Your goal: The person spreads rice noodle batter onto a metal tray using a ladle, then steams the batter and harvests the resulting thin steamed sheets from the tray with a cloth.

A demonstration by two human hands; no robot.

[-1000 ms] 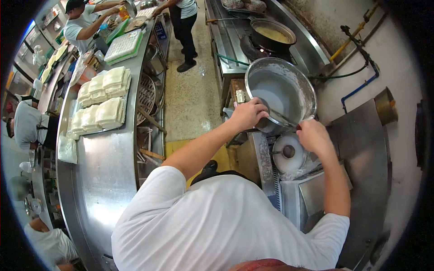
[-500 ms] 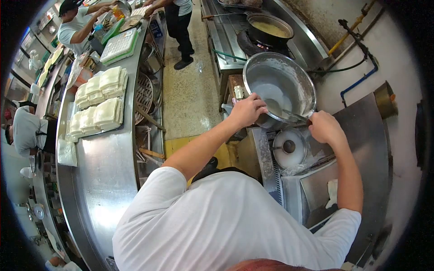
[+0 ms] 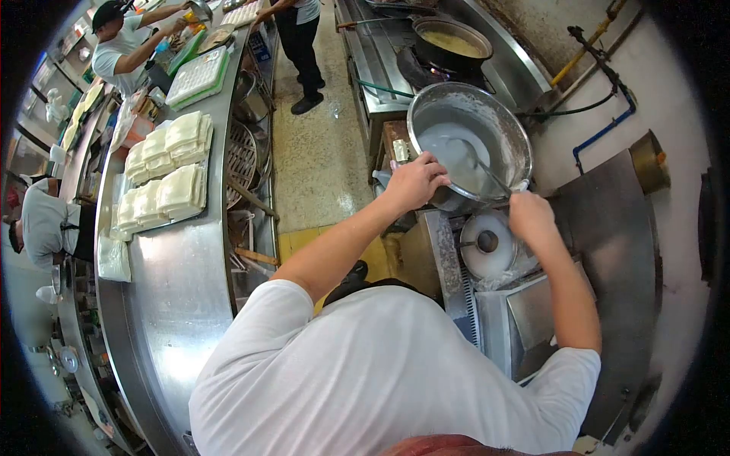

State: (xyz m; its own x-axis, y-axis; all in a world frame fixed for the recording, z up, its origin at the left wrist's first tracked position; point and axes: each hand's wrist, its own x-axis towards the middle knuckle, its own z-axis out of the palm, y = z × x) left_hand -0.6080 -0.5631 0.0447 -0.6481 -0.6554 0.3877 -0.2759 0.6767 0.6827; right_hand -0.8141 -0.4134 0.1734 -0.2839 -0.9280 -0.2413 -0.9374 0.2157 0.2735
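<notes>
A large metal pot (image 3: pixel 519 129) leans toward me, with thin milky-white liquid (image 3: pixel 450 144) inside and white residue on its inner wall. My left hand (image 3: pixel 417 182) is closed on the near-left part of its rim. The handle of a ladle (image 3: pixel 493 173) sits in my closed right hand (image 3: pixel 532 216) at the near-right rim. The ladle's bowl is down in the liquid, mostly hidden. Just below the pot stands a round white-coated machine opening (image 3: pixel 487 262) with a dark centre.
Beyond the pot, a wide pan (image 3: pixel 453 42) of yellowish liquid sits over a lit burner. On the left steel counter (image 3: pixel 171 281) lie stacks of white sheets (image 3: pixel 163 190). Co-workers stand at the far counter, one person (image 3: pixel 125 49) handling containers. Gas pipes (image 3: pixel 604 72) run along the right wall.
My right hand has moved slightly left and down, and the ladle has swung farther into the pot, stirring the liquid. My left hand keeps its place on the rim.
</notes>
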